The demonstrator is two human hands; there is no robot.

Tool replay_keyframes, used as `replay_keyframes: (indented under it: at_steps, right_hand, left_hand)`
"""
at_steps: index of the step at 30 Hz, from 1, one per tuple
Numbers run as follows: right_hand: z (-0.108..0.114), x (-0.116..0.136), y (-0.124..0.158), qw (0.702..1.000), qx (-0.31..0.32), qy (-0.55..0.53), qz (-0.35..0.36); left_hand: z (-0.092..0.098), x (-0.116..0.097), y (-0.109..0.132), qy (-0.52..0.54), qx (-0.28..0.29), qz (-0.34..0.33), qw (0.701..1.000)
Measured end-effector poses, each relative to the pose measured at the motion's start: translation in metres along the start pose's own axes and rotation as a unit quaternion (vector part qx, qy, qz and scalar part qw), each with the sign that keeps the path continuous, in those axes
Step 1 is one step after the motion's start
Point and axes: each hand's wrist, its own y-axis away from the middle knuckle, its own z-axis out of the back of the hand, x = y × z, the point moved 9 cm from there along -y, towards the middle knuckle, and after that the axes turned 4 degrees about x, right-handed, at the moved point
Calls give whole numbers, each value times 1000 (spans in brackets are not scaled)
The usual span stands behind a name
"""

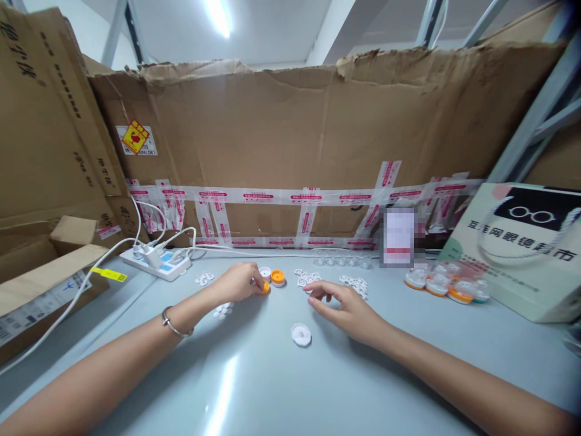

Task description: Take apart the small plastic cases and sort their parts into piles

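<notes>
My left hand (pixel 240 283) is closed, its fingertips pinching an orange round part (pixel 265 288) on the grey table. Just behind that part are a white round part (pixel 264 274) and another orange round part with a white base (pixel 278 278). My right hand (pixel 338 306) hovers with curved fingers and the thumb apart, and nothing shows in it. Close to its fingertips lies a cluster of small white pieces with dark holes (pixel 305 277). A white disc (pixel 301 334) rests alone on the table between my forearms.
Small white pieces (pixel 223 310) lie beneath my left wrist. More holed pieces (pixel 356 284) and a row of clear domes (pixel 342 260) sit farther back. At right are capped orange-and-clear assemblies (pixel 438 283) and a paper bag (pixel 521 260). A power strip (pixel 157 261) stands left.
</notes>
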Motion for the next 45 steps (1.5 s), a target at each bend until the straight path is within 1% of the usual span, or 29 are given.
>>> replay_keyframes:
  at_steps: [5,9,13,16,18,20,23,29,32,34,36,39,41,45]
  right_hand:
    - [-2,-1,-1,1000,2,6,2]
    - [-4,-3,-2,1000,8,-5,1]
    - [-3,-3,-2,1000,4,-5,4]
    - [-3,-2,-2,1000,3,-3,4]
    - [-3,-2,-2,1000,4,-3,5]
    - [-2,-1,-2,1000,4,-3,7]
    - [-2,-1,-2,1000,4,-4,7]
    - [-4,-2,-3,1000,7,-8,8]
    - [-4,-4,-4,1000,16,-11,-1]
    - [-8,-3,-3,999,46,-7,5]
    - [-17,1,0,995,98,3,25]
    - [-29,6,6,986,159,22,54]
    - [-34,8,9,983,170,31,61]
    - [-40,13,9,983,160,44,74]
  left_hand:
    - [0,1,0,-9,-21,2,1000]
    - [2,-4,1,-10,-28,3,1000]
    - [7,-13,4,-19,-45,6,999]
    - [8,-29,8,-44,-59,-44,996]
    - [2,-39,11,-61,-56,-90,992]
    - [-4,-43,12,-75,-51,-111,990]
    - [-9,-40,9,-85,-51,-110,989]
    - [-10,-31,3,-79,-53,-83,992]
    - [-4,-36,4,-47,-69,-71,994]
    - [1,-45,9,-13,-81,-76,994]
    - [3,-60,15,20,-68,-101,992]
    - [-4,-85,26,67,-1,-149,987]
    - [-9,-94,31,86,26,-164,982]
    - [-19,-102,34,81,36,-187,978]
